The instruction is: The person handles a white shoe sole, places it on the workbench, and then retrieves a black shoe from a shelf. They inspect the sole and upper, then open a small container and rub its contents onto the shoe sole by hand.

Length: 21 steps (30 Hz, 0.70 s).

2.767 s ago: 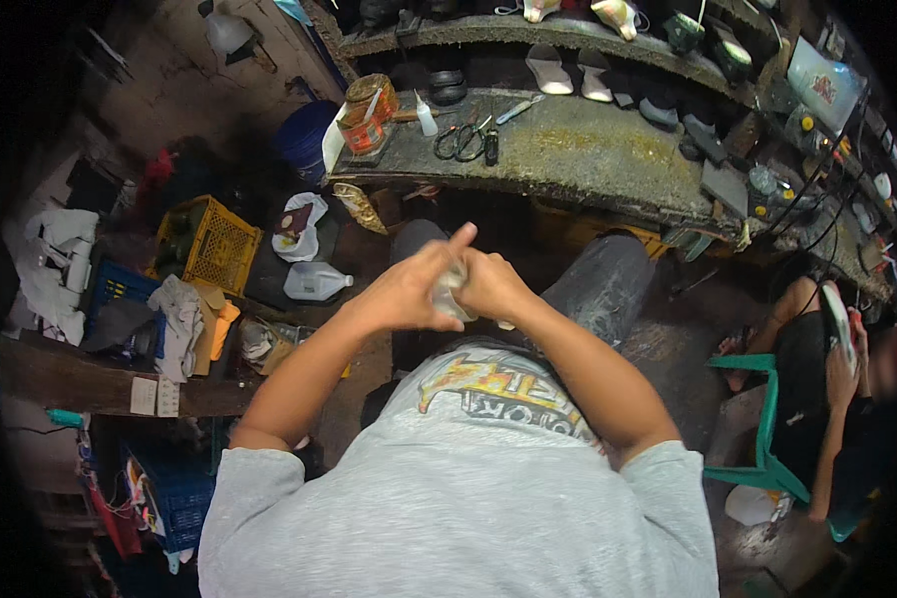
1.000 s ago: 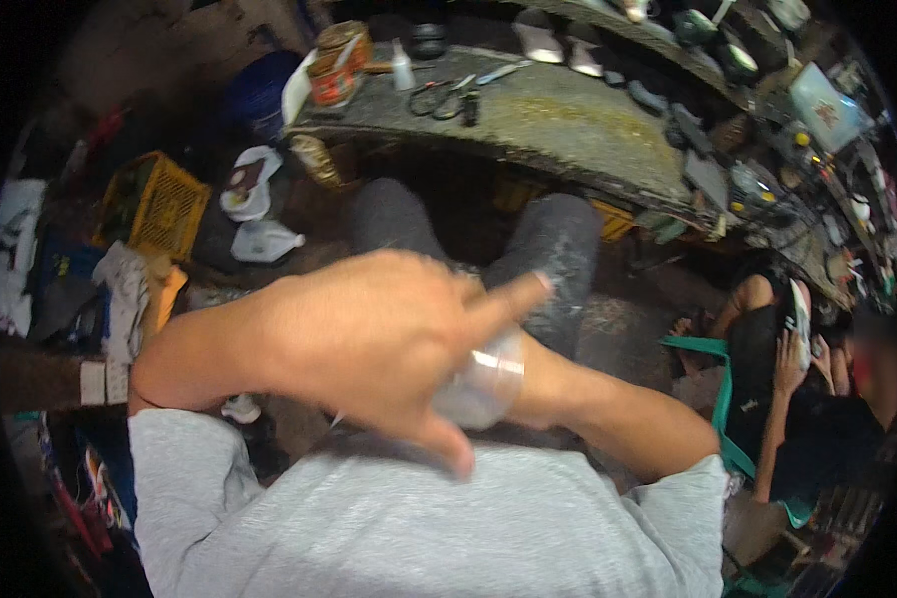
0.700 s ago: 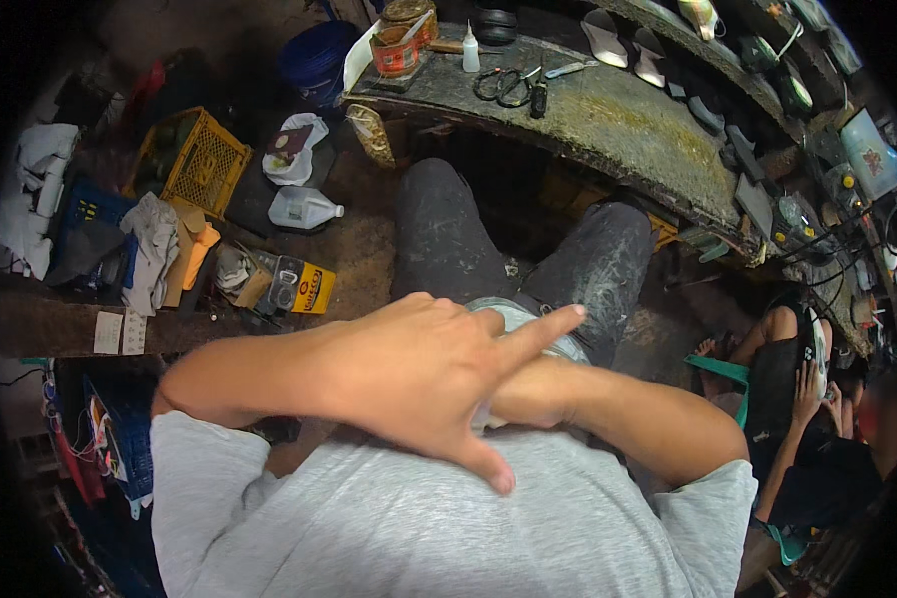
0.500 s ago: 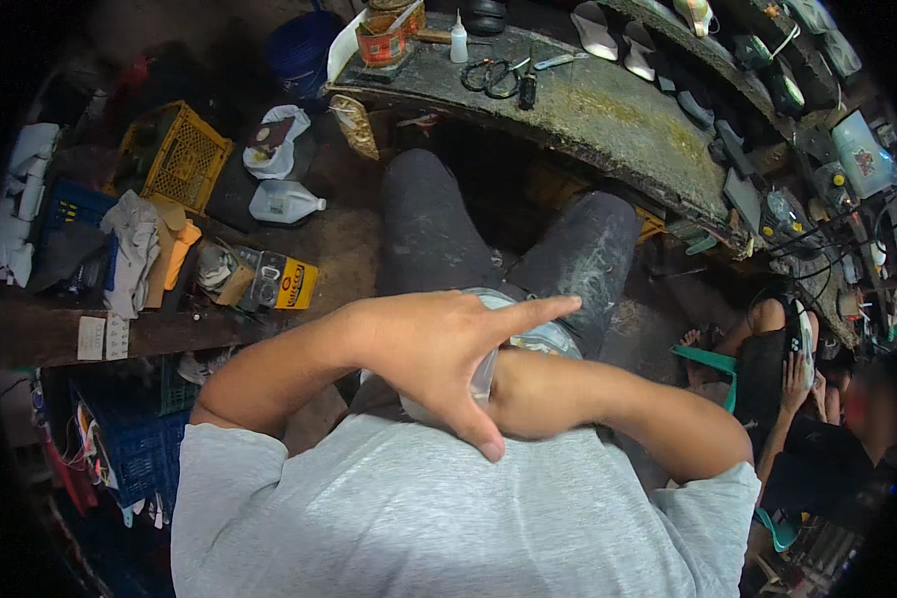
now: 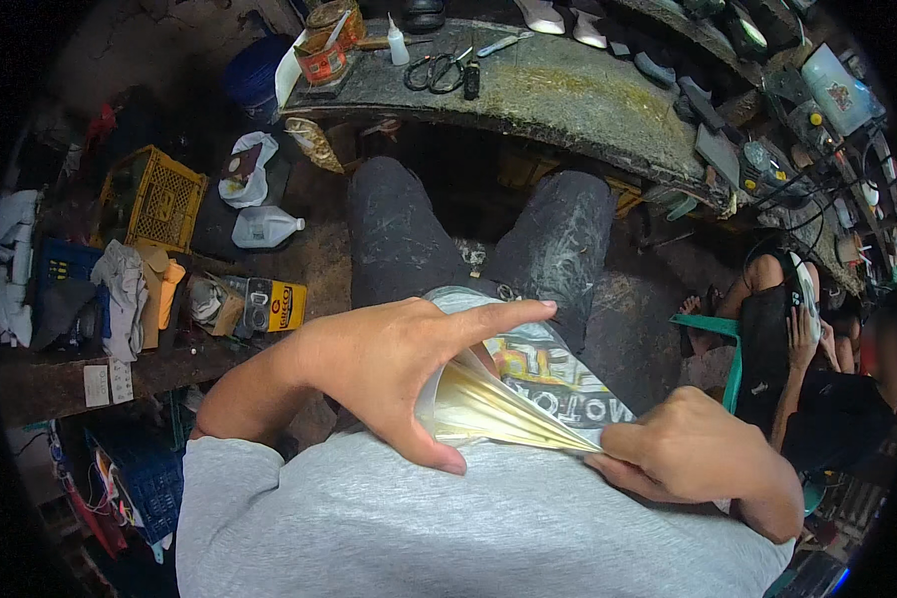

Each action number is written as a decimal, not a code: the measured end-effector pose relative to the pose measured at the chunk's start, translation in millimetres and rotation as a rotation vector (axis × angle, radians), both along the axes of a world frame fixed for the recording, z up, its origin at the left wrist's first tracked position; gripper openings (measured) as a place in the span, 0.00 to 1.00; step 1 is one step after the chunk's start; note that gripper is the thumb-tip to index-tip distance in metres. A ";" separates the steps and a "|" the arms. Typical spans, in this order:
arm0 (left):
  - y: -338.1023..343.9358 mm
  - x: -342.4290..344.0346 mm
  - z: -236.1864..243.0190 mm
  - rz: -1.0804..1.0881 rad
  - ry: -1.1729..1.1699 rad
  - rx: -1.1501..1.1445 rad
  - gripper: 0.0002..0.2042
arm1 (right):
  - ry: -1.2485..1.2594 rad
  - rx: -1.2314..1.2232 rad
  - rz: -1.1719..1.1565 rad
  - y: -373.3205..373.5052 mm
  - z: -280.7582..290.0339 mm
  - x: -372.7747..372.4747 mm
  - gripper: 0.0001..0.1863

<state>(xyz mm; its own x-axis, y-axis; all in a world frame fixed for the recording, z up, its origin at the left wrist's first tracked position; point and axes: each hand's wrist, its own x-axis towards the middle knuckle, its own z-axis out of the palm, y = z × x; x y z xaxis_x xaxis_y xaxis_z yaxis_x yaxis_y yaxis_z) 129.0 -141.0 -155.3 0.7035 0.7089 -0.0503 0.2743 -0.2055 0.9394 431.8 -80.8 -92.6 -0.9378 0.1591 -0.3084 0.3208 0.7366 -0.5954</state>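
In front of my grey shirt I hold a printed plastic bag (image 5: 553, 379), silvery with yellow and dark printing. Its mouth gapes beside my left hand (image 5: 389, 349), showing a pale yellow, creased inside. The left thumb and index finger are spread wide along the mouth, while the other fingers are hidden at the bag. My right hand (image 5: 688, 444) is closed on the bag's pointed right end, where the creases draw together. What the bag contains, if anything, does not show.
A workbench (image 5: 568, 100) beyond my knees carries scissors (image 5: 434, 73), a white squeeze bottle (image 5: 398, 45) and an orange-red can (image 5: 321, 60). Left are a yellow crate (image 5: 164, 204) and a plastic jug (image 5: 267, 227). Another person (image 5: 837, 419) sits at right, holding a shoe.
My right hand has come out from behind the left hand and moved right, drawing the bag's end with it. The bag's mouth and yellow inside now show. The view has shifted slightly.
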 end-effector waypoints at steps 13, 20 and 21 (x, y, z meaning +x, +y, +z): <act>-5.1 -28.6 -6.8 -0.015 -0.277 -0.151 0.64 | 0.545 -0.045 -0.150 8.2 -46.0 -69.3 0.10; -5.2 -60.1 -3.7 -0.052 0.182 -0.268 0.57 | 0.779 0.110 0.088 0.6 -74.8 -117.7 0.09; -10.0 -57.9 -3.9 -0.023 0.154 -0.255 0.56 | 0.861 0.047 -0.002 3.3 -76.1 -113.4 0.10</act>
<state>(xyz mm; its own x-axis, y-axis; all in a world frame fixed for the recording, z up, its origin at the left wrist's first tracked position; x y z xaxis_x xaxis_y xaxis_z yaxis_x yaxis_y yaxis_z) 71.1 -150.9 -159.2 0.6893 0.6439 -0.3321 0.4156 0.0242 0.9092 318.4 -77.5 -168.7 -0.8420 0.1558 0.5165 -0.2267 0.7665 -0.6009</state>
